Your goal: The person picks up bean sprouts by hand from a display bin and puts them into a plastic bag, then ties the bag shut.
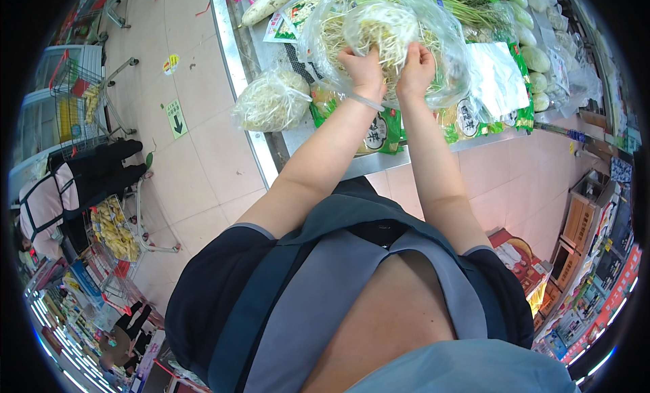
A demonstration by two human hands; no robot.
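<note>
My left hand (pixel 363 72) and my right hand (pixel 416 70) are close together over a large open clear plastic bag (pixel 454 83) of bean sprouts. Between them is a smaller clear plastic bag (pixel 382 25) with sprouts (pixel 383 40) in it. Each hand has its fingers pinched at the near edge of this smaller bag. Loose sprouts (pixel 332 35) fill the large bag around and beneath it. A tied clear bag of sprouts (pixel 272 101) sits to the left, near the metal edge of the display counter (pixel 238 63).
Green printed food packs (pixel 381 134) line the counter's front, with a stack of white plastic bags (pixel 497 78) at right. A white radish (pixel 269 4), green stalks (pixel 464 4) and wrapped vegetables (pixel 535 60) lie farther back. Shopping carts (pixel 114 225) and a person (pixel 76 185) are across the aisle.
</note>
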